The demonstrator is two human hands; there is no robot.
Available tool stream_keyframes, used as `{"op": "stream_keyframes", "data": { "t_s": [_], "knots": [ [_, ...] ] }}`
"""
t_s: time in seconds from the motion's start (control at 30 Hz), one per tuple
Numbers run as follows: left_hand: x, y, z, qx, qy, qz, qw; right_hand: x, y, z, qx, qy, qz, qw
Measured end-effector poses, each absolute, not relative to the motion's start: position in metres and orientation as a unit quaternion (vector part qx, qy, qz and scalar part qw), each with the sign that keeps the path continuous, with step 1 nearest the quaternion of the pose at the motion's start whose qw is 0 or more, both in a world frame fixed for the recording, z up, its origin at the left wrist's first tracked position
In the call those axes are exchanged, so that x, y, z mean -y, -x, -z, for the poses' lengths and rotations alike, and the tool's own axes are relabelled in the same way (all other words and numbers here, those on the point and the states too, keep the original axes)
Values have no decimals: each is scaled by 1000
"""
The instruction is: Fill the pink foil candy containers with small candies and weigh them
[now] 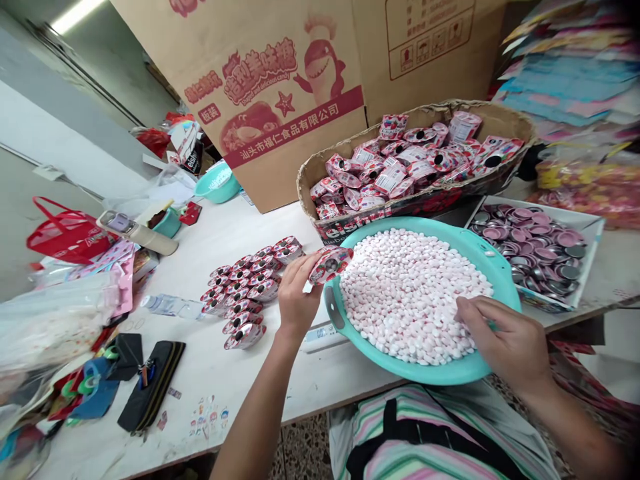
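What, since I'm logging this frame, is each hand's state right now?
Left hand: closed, holding a printed packet.
Right hand: curled over the white pellets; whether it holds anything cannot be told.

Candies [410,293] lie in the basin [425,373]. Behind the basin: a tray [500,120] of packets [393,177]. Right: a box [593,247] of caps [540,240]. Left: packet rows [263,291].

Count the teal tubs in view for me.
3: the big tub holding candies, a medium tub by the tall carton's left edge, and a small tub beside the bottle. More may be hidden.
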State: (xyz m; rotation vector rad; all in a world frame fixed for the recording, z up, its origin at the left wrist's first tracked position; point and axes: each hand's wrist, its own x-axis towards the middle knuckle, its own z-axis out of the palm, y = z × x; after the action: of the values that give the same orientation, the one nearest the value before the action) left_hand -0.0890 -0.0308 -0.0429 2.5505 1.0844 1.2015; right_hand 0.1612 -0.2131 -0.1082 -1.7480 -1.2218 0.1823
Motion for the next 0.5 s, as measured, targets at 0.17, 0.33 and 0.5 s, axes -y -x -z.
{"op": "stream_keyframes", "data": {
  "t_s": [0.17, 0.33, 0.5],
  "knots": [
    [32, 111, 64, -489, -730, -434, 201, 213, -161, 108, 499, 714, -86, 483],
    [34, 145, 100, -580, -586, -450, 342, 213, -160, 106, 498, 714, -80, 486],
    [42, 164, 128, -606, -555, -443, 359, 213, -161, 107, 503, 715, -75, 480]
  ]
}}
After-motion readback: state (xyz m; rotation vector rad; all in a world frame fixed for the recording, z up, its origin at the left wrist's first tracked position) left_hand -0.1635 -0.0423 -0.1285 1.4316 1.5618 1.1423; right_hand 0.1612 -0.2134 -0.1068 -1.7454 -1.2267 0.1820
